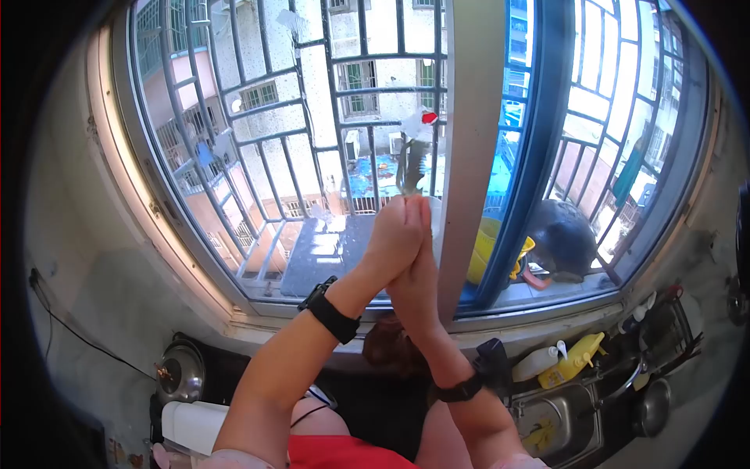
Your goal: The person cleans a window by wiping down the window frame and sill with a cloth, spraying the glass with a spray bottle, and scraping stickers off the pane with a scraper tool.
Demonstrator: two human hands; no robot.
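Both arms reach up to the window glass point(375, 156), where my left hand point(394, 234) and my right hand point(416, 273) are pressed together, one against the other. Their fingers are closed near a whitish patch on the pane point(414, 125) with a small red piece point(429, 118) on it. Whatever the fingers may hold is too small or hidden to make out. Each wrist wears a black band. Grey metal bars stand outside, behind the glass.
A blue-edged sliding frame point(519, 156) stands right of the hands. Outside are a dark rounded object point(561, 238) and a yellow container point(484, 246). Below right are bottles point(574, 359) and a sink point(551, 418); a metal pot point(181, 371) sits lower left.
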